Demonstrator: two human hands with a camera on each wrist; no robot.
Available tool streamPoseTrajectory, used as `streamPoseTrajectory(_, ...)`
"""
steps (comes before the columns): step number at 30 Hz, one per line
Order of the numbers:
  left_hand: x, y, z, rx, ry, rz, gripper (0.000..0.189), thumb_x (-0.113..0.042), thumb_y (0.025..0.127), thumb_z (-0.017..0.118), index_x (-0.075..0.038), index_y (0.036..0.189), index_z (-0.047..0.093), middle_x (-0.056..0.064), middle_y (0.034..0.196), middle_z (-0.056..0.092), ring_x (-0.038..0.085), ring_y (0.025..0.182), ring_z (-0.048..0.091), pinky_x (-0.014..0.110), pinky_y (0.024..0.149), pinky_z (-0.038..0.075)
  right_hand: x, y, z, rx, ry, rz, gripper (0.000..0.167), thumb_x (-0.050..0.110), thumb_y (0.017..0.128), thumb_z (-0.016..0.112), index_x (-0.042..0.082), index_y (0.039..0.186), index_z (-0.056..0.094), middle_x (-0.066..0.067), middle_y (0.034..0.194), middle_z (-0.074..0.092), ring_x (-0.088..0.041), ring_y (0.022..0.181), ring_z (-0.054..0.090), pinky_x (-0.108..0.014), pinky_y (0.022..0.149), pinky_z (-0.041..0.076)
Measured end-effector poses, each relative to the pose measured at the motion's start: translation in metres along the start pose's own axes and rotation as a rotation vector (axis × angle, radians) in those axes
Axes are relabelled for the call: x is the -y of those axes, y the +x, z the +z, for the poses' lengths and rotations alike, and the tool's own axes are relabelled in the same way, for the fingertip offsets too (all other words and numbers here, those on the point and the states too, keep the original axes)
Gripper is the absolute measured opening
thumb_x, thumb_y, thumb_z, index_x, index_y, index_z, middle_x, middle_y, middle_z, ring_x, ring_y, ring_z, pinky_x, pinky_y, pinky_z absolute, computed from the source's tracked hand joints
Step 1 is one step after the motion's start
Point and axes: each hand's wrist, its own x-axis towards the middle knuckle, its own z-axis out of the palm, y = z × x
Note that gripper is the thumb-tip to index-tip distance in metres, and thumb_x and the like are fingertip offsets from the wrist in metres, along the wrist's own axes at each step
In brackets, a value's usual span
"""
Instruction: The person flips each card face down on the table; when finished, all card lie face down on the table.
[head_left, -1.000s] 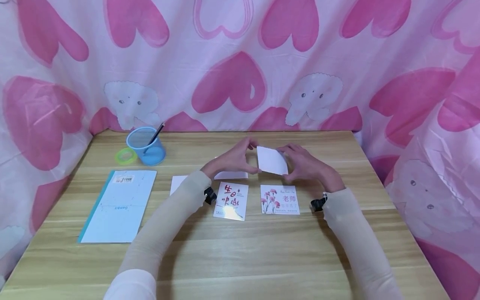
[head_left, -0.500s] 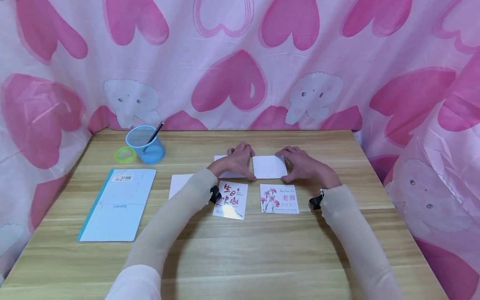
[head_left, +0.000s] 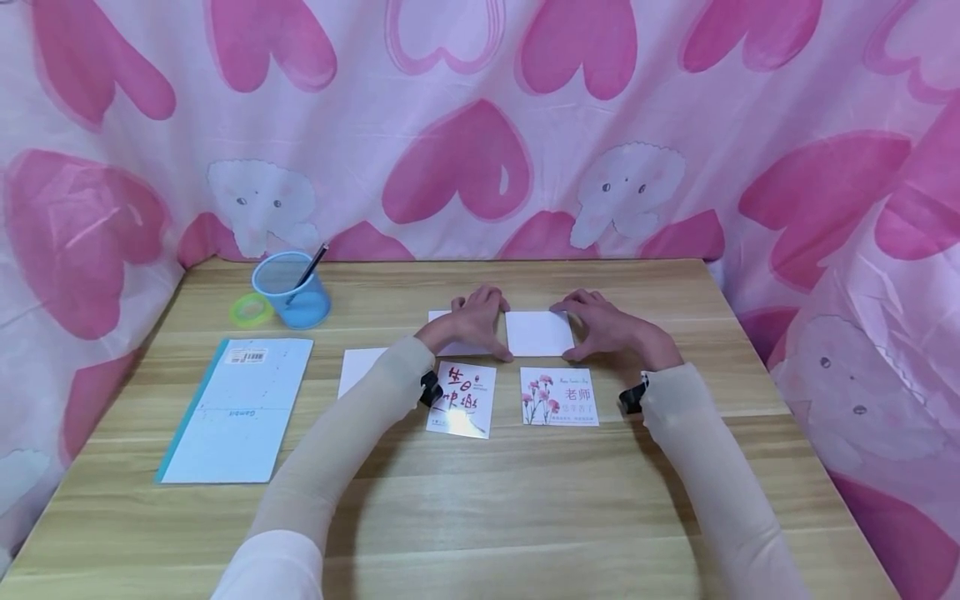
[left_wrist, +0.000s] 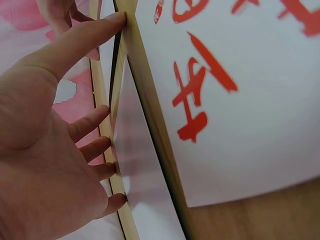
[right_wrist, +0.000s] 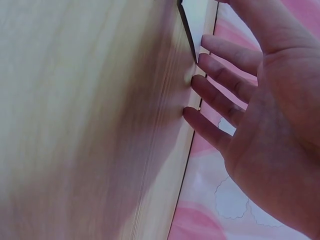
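A blank white card (head_left: 539, 333) lies flat near the back of the table, between my two hands. My left hand (head_left: 476, 323) has its thumb and fingertips at the card's left corners, and reaches over a second white card (head_left: 459, 350). In the left wrist view the left fingers are spread, tips down by the cards. My right hand (head_left: 600, 327) touches the card's right side; its fingers (right_wrist: 215, 92) look extended in the right wrist view. Closer to me lie a card with red Chinese characters (head_left: 465, 404) and a card with pink flowers (head_left: 560, 397).
Another white card (head_left: 358, 368) is partly hidden by the left forearm. To the left are a white booklet (head_left: 243, 417) with a teal spine, a green tape roll (head_left: 252, 310) and a blue mesh cup (head_left: 303, 307) holding a dark pen (head_left: 313, 265). A pink curtain (head_left: 457, 150) hangs behind.
The white card, earlier held tilted above the table, has come down flat. My left hand moved slightly right with it. Over the last half second hardly anything moved.
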Motion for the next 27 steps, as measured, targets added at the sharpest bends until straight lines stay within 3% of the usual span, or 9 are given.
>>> streamPoseTrajectory(12, 0.002, -0.001, -0.001, 0.017, 0.029, 0.012, 0.093, -0.053, 0.069, 0.084, -0.009, 0.139, 0.040, 0.012, 0.151, 0.023, 0.026, 0.139, 0.020, 0.058, 0.105, 0.017, -0.002, 0.000, 0.000, 0.012, 0.006, 0.005, 0.089, 0.037, 0.074, 0.086, 0.013, 0.147, 0.042, -0.012, 0.142, 0.036, -0.030, 0.126, 0.031, -0.055, 0.104, 0.033)
streamPoseTrajectory(17, 0.008, -0.011, -0.003, 0.024, -0.033, 0.019, 0.099, -0.051, 0.071, 0.083, -0.007, 0.145, 0.035, 0.013, 0.152, 0.024, 0.028, 0.140, 0.021, 0.058, 0.106, 0.015, -0.001, 0.001, 0.004, 0.012, 0.015, -0.016, 0.090, 0.037, 0.073, 0.086, 0.012, 0.147, 0.042, -0.014, 0.143, 0.036, -0.033, 0.127, 0.030, -0.059, 0.103, 0.033)
streamPoseTrajectory(22, 0.020, -0.029, -0.009, -0.059, -0.096, 0.027, 0.099, -0.051, 0.071, 0.084, -0.010, 0.148, 0.036, 0.011, 0.152, 0.029, 0.027, 0.139, 0.026, 0.055, 0.108, 0.013, -0.002, 0.000, 0.006, 0.007, 0.021, -0.010, 0.089, 0.036, 0.074, 0.086, 0.013, 0.147, 0.042, -0.013, 0.144, 0.034, -0.033, 0.129, 0.029, -0.059, 0.103, 0.033)
streamPoseTrajectory(27, 0.035, -0.060, -0.015, -0.175, -0.030, 0.075, 0.084, -0.053, 0.074, 0.081, -0.013, 0.141, 0.048, 0.012, 0.154, 0.028, 0.027, 0.142, 0.023, 0.053, 0.108, 0.016, 0.003, -0.002, 0.004, -0.093, 0.054, -0.008, 0.082, 0.035, 0.078, 0.083, 0.013, 0.146, 0.043, -0.013, 0.144, 0.033, -0.031, 0.129, 0.029, -0.059, 0.103, 0.033)
